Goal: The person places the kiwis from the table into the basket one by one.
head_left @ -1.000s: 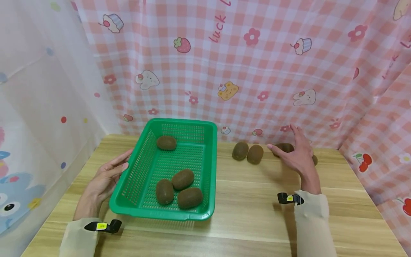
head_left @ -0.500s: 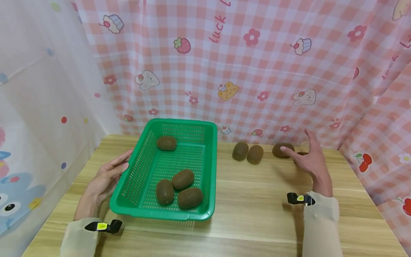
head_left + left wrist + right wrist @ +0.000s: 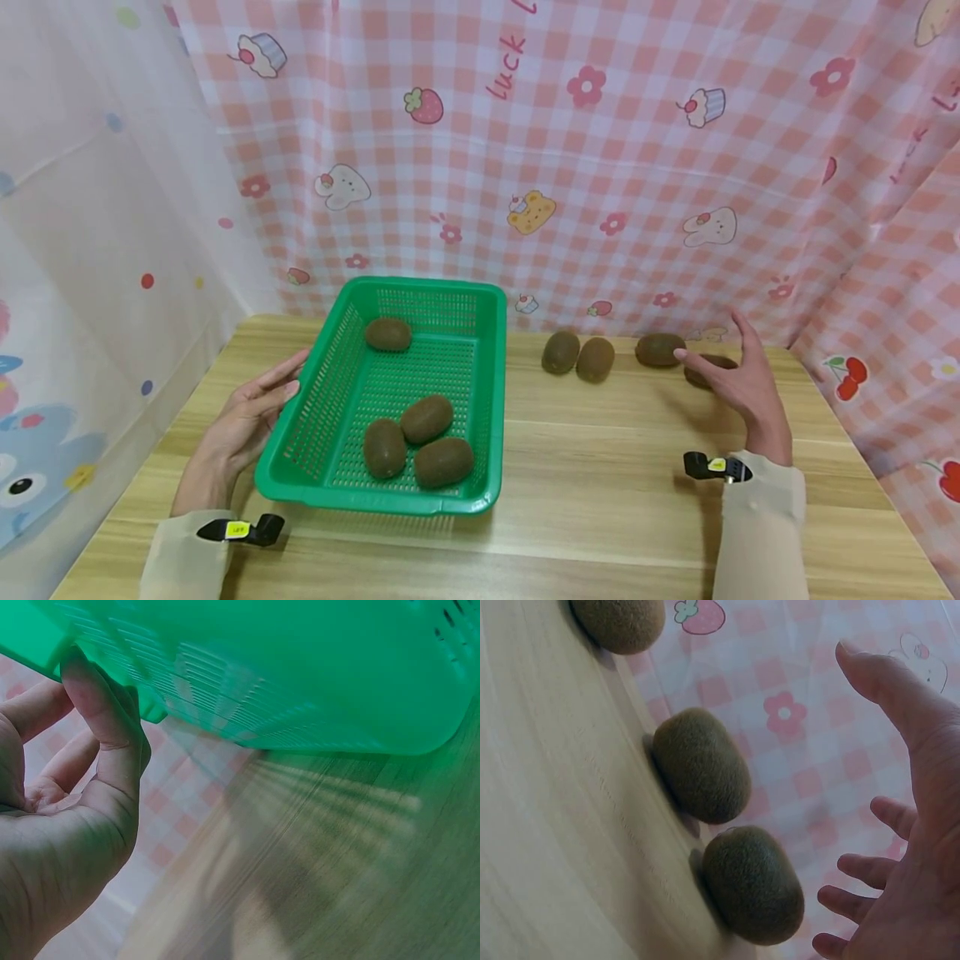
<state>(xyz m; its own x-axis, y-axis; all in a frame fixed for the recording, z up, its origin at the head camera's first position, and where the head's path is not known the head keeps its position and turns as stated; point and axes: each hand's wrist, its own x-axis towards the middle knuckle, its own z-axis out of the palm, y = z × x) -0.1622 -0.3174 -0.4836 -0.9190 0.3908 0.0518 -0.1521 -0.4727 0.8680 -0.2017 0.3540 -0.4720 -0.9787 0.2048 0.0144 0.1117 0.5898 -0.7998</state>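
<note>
A green plastic basket stands on the table with several kiwis inside, among them one kiwi at the back. My left hand grips the basket's left rim; in the left wrist view its thumb presses the rim. On the right, my right hand hovers with fingers spread and holds nothing. Nearest to it are a kiwi, partly hidden behind the hand, and another kiwi just left of it. In the right wrist view both kiwis lie apart from the fingers.
Two more kiwis lie side by side between the basket and the right hand. The wooden table ends at a pink checked curtain behind. A pale curtain hangs at the left.
My right hand has moved to the right, from above the third kiwi in the row to the rightmost one, uncovering the former. The left hand and the basket stay where they were.
</note>
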